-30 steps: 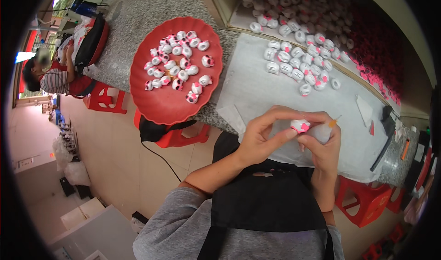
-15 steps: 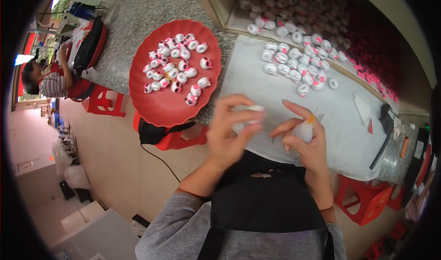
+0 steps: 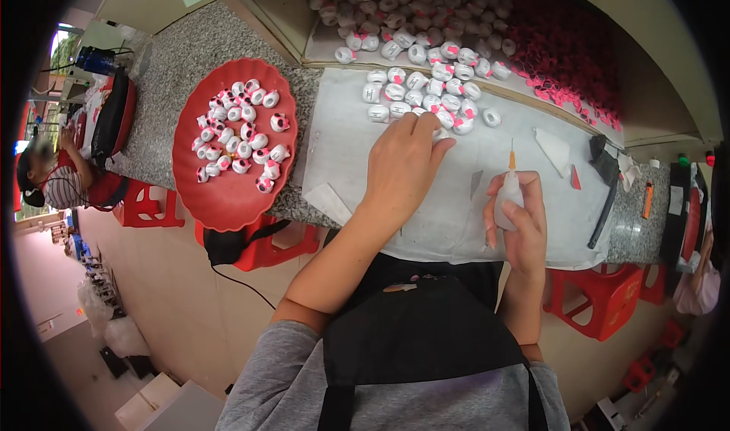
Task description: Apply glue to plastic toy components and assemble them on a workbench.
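Note:
My left hand (image 3: pixel 403 165) reaches to the near edge of a group of small, rounded white and pink plastic pieces (image 3: pixel 414 96). Its fingers curl down, and one white piece (image 3: pixel 439 133) shows between fingers and thumb; the fingertips are partly hidden. In my right hand (image 3: pixel 525 222) is a white squeeze bottle (image 3: pixel 508 199), held upright with its orange-based needle tip pointing away from me. To the left, a red scalloped plate (image 3: pixel 190 119) carries several similar white pieces with pink and dark parts.
White paper (image 3: pixel 449 233) covers the speckled counter (image 3: pixel 228 39). Beyond lie heaps of white pieces (image 3: pixel 418 20) and pink parts (image 3: pixel 570 58). On the right are a black-handled tool (image 3: pixel 603 218) and an orange pen-like stick (image 3: pixel 648 200). Red stools (image 3: pixel 601 298) stand below; a person sits far left.
My left hand has moved away from me, from near the bottle to the group of white pieces. The bottle's needle has swung upright. The view has shifted right.

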Motion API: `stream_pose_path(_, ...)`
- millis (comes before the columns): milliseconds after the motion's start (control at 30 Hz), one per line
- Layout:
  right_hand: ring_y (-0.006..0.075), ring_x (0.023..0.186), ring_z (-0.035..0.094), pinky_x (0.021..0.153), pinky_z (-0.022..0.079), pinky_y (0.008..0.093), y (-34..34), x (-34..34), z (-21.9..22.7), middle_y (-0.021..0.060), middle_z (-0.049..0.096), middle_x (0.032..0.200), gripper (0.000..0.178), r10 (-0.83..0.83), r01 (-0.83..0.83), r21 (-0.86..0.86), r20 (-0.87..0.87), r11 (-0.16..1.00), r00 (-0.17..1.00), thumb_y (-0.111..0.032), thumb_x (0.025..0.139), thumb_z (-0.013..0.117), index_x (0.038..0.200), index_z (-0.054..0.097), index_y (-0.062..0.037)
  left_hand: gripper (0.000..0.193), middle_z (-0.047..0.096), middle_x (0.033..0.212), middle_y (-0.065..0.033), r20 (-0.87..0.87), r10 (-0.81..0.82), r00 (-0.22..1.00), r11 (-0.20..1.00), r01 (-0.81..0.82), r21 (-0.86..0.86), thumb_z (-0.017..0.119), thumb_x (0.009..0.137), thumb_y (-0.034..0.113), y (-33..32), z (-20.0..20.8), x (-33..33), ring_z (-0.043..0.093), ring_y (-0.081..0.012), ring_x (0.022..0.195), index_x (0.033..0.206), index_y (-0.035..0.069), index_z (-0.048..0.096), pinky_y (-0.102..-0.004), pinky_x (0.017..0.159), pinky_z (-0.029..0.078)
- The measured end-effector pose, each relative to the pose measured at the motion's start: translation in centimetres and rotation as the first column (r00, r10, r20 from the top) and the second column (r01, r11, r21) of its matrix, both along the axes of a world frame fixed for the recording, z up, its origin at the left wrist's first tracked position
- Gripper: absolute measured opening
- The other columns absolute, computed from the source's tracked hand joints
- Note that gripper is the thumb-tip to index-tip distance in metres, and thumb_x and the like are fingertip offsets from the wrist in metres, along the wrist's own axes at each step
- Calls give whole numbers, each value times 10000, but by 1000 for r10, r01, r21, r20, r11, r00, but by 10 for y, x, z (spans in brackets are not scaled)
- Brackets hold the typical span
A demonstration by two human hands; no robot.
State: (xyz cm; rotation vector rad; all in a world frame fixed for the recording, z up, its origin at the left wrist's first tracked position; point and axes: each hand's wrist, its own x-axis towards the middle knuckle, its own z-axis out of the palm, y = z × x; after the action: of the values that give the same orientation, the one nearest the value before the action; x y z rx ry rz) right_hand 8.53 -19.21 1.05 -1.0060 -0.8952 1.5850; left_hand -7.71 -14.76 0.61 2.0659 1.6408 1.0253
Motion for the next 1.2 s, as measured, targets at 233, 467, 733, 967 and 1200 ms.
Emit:
stream_pose_path(233,140,600,479,380,391,213,2,8,0,112,432,868,233,72,-75,-31,-100,997,992,-56,729,422,942,334,-24,160,523,727,-56,243,9,970,978,42,-203,596,678,82,-5,-6,-6,497,-138,610,762,29,470,-247,542,394)
stream_pose_path(467,176,710,494,476,429,241,3,3,30,133,406,952,267,-27,7,144,134,990,991,-94,697,489,920,443,46,321,484,965,-88,953,75,293,856,471,-212,547,715,33,-25,-2,-24,495,-113,750,1020,28,447,-256,643,415)
stream_pose_path(733,125,610,418,539,371,231,11,-18,48,68,408,800,457,-415,338,489,54,804,908,-291,556,697,795,394,-45,319,456,1001,-157,994,77,75,908,406,-101,568,693,23,-44,5,-16,510,-209,854,988,32,449,-309,718,452)
stream_pose_path(967,116,580,451,498,406,214,-2,-33,49,29,432,764,431,-361,135,726,164,674,918,-163,517,753,791,430,-84,336,470,984,-125,990,122,67,891,432,-139,567,682,-6,-48,4,-22,507,-174,867,989,9,430,-339,756,432)
stream_pose_path(1200,102,574,383,458,318,181,-7,-35,47,37,396,728,389,-364,7,787,278,617,889,-260,595,687,769,391,-77,347,469,974,-126,991,85,101,904,410,-119,560,669,-44,-49,7,-23,505,-187,887,985,3,425,-347,776,436)
